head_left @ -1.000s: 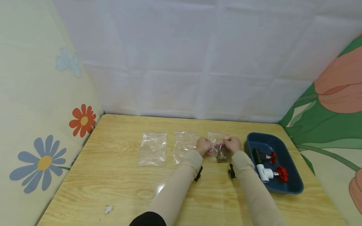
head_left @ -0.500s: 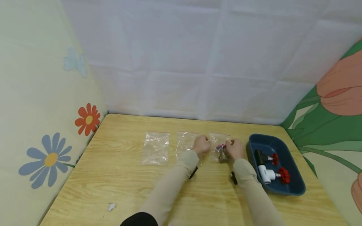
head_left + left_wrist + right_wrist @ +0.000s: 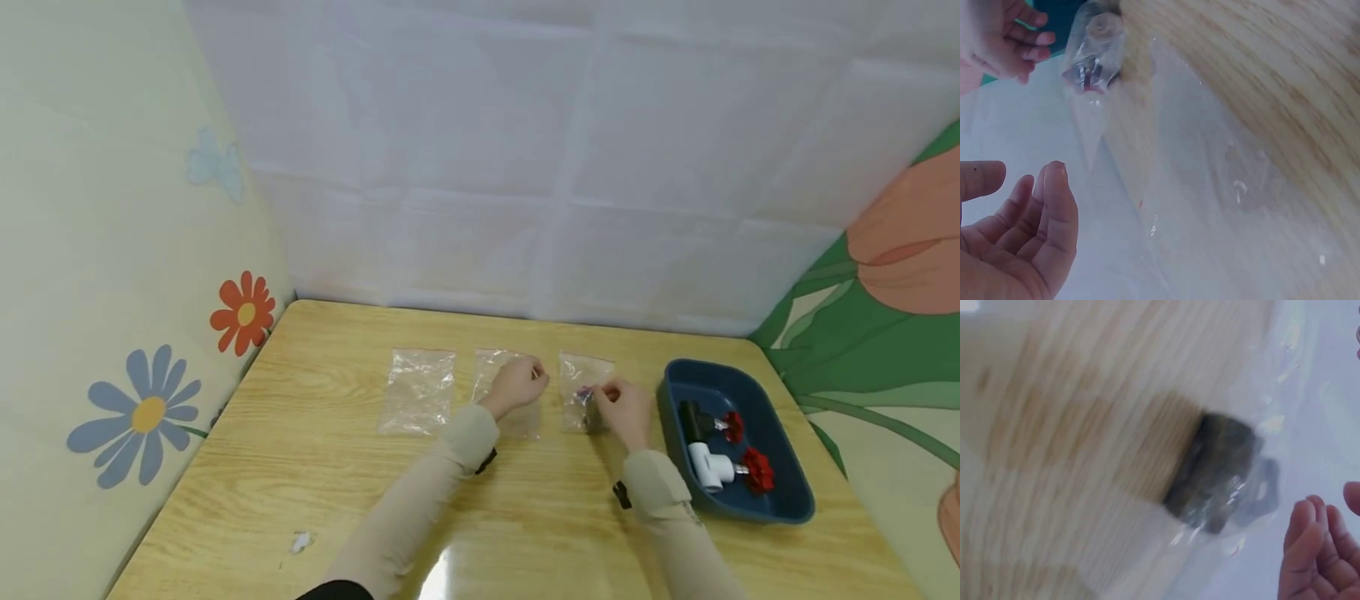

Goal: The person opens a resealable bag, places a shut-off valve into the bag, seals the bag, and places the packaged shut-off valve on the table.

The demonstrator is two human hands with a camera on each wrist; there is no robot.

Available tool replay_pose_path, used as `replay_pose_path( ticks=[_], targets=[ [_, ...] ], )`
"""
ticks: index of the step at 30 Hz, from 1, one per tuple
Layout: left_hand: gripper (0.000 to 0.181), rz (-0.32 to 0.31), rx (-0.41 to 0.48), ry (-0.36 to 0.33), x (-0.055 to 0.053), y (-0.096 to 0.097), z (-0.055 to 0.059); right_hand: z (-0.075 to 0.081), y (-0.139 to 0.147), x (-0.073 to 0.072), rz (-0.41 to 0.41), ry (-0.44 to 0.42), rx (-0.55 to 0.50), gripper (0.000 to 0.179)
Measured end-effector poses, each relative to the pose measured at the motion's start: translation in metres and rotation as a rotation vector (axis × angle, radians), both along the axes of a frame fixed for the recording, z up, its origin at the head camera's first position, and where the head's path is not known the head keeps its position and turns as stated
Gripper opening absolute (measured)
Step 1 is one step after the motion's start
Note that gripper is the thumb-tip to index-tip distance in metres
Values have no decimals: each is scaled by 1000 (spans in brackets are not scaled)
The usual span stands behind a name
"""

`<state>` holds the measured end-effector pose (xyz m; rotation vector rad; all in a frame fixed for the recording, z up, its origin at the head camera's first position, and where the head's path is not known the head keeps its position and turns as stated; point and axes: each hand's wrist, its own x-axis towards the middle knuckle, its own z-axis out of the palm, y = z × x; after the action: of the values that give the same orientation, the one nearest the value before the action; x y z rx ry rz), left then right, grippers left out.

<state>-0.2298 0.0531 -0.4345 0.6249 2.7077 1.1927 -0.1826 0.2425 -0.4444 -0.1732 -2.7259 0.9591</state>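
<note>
A clear zip bag [image 3: 587, 367] lies rightmost in a row of three on the table. Inside it sits a valve-like fitting with a dark, brownish body [image 3: 1213, 472]; a small purplish-red part [image 3: 583, 392] shows through the plastic. My right hand [image 3: 627, 410] hovers just right of this bag, fingers loosely bent and holding nothing. My left hand [image 3: 516, 386] is above the middle clear bag [image 3: 525, 421], which it partly covers. In the left wrist view, its fingers [image 3: 1057, 219] are relaxed and apart from the plastic.
A third flat clear bag [image 3: 417, 392] lies to the left. At the right stands a blue tray [image 3: 795, 508] with a black valve [image 3: 693, 421] and a white valve [image 3: 708, 468], both with red handwheels. A white curtain [image 3: 450, 250] hangs behind the table.
Both hands have come away from the rightmost bag: the left moved left over the middle bag, the right slightly to the right. The filled bag stays on the table.
</note>
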Motion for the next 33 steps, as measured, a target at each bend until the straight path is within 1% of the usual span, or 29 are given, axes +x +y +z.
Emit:
replay_pose_path(
  ticks=[3,5,8,11,14,18,21,25,27,29,33],
  targets=[
    [15,-1,39,8,8,-9,6,1,-6,8,28,4,-16,20],
    [13,6,72,19,14,-14,9,1,-10,12,45,30,-21,17],
    [13,27,109,37,23,-21,10,0,-15,18,68,79,-29,13],
    [14,51,138,45,32,-28,9,1,-18,22,87,104,-40,11],
    [13,67,168,41,40,-35,9,2,-23,27,100,102,-50,12],
    [12,88,198,30,48,-43,7,5,-29,32,116,62,-80,14],
    [11,104,212,22,51,-47,6,5,-33,34,126,39,-115,15],
    [13,134,220,10,53,-51,5,2,-38,33,136,28,-126,14],
    [13,151,221,4,52,-53,3,1,-40,32,140,24,-127,14],
    [12,161,224,15,51,-55,1,1,-42,31,147,17,-128,13],
    [10,191,207,19,47,-58,-4,0,-45,26,175,-6,-112,13]
  ],
)
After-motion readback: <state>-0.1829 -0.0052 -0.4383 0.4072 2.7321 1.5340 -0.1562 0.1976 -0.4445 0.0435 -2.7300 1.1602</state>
